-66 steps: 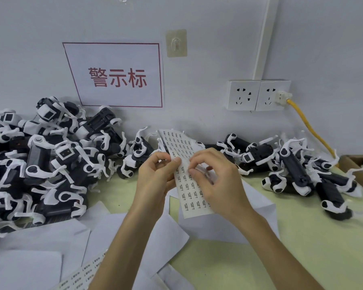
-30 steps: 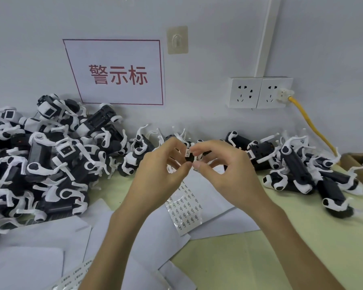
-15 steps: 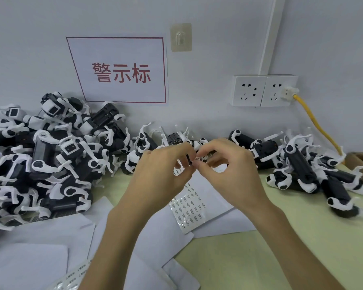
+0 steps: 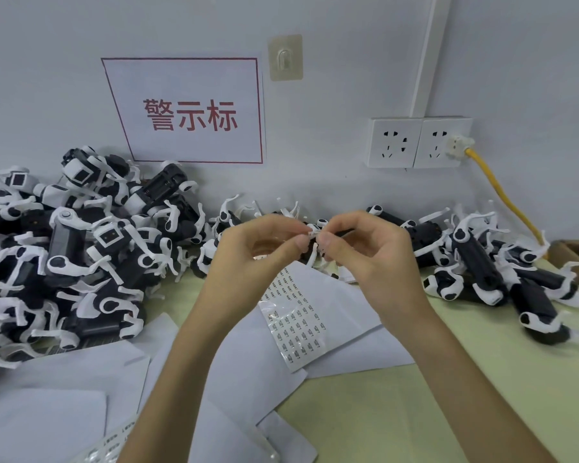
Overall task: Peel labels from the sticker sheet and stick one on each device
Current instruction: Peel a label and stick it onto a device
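Both hands are lifted over the middle of the table [image 4: 465,396], hemmed by the left heap of devices [image 4: 74,248] and the right heap of devices [image 4: 478,262]; bare tabletop lies open on the near right. The left hand [image 4: 248,259] and right hand [image 4: 375,259] pinch a small label [image 4: 313,234] between curled fingertips. The sticker sheet [image 4: 296,324], held up two seconds ago, now lies on the loose papers [image 4: 241,362] below.

Sticker sheet [image 4: 295,325] just below left hand [image 4: 248,262] is showing glossy paper w/ glare spots; devices [image 4: 67,235] left of that hand are looking matt blk/wht plastic.
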Demonstrator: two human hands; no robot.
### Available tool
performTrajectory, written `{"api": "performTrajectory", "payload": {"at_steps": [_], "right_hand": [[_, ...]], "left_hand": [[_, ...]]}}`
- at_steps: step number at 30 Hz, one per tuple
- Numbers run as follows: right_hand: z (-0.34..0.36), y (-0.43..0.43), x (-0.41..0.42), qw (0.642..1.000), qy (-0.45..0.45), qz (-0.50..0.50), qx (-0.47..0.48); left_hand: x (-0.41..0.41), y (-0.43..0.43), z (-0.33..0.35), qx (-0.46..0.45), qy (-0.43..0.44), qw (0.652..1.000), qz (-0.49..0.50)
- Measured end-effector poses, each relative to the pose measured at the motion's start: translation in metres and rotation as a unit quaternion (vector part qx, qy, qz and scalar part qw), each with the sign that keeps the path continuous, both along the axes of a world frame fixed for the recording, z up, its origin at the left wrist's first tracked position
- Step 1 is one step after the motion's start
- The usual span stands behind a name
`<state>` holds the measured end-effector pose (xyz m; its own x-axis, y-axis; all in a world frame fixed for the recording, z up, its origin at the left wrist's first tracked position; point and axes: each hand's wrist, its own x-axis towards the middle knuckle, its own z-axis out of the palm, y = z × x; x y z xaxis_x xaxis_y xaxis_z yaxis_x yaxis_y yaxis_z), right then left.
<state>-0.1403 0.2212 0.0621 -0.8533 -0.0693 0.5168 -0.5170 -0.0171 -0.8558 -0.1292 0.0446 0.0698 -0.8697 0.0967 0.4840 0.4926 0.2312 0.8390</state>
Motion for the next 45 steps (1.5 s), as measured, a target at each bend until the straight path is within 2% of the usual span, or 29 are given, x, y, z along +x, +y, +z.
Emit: {"api": "performTrajectory", "payload": {"at_steps": [6, 12, 18, 22, 29, 35, 41, 45], "right_hand": [[0.0, -0.01, 0.007, 0.995, -0.056, 0.057, -0.056], [0.004, -0.012, 0.01, 0.986, -0.088, 0.073, -0.122], [0.003, -0.016, 0.013, 0.984, -0.089, 0.097, -0.117], [0.004, -0.018, 0.015, 0.984, -0.085, 0.101, -0.116], [0.004, -0.018, 0.015, 0.983, -0.081, 0.095, -0.131], [0.002, -0.017, 0.012, 0.99, -0.07, 0.027, -0.119], [0.002, -0.014, 0.012, 0.997, 0.045, -0.065, 0.012], [0.0, -0.013, 0.011, 0.992, 0.061, -0.093, 0.06]], "left_hand": [[0.002, 0.0, 0.003, 0.09, 0.036, 0.995, -0.021], [0.005, -0.003, 0.004, 0.06, 0.014, 0.997, -0.046], [0.004, 0.003, 0.002, 0.112, 0.057, 0.991, -0.045], [0.004, 0.004, 0.002, 0.11, 0.08, 0.99, -0.041], [0.005, 0.005, 0.002, 0.109, 0.072, 0.991, -0.036], [0.005, 0.007, 0.001, 0.069, 0.087, 0.994, -0.002], [0.003, 0.003, -0.001, -0.081, 0.147, 0.983, 0.071], [0.002, 0.0, 0.0, -0.14, 0.174, 0.971, 0.083]]}}
